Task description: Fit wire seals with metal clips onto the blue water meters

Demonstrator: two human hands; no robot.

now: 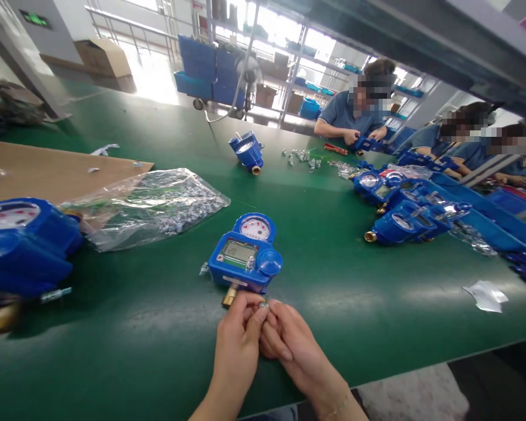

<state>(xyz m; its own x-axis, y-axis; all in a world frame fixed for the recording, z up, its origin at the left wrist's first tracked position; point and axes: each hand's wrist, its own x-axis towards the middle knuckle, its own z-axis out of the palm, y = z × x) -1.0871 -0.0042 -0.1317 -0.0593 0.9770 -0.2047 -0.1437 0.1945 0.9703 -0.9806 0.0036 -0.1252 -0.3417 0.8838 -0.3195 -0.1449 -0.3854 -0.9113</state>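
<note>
My left hand [240, 333] and my right hand [289, 336] meet in front of a blue water meter [239, 257]. Both pinch a small clear-and-silver piece, which looks like a meter seal [263, 304], between their fingertips. Most of the piece is hidden by the fingers. The meter lies face up, with a round dial, a display and a blue round cap. Its brass fitting [230, 296] points toward my left hand. Another small seal [204, 268] hangs at the meter's left side.
To the left lie a clear bag of small seals [188, 210], cardboard [61, 175] and another blue meter [26, 245]. One meter [248, 151] stands farther back; several are piled right beside a blue bin [477, 204]. Co-workers [355, 117] sit across the green table [158, 351].
</note>
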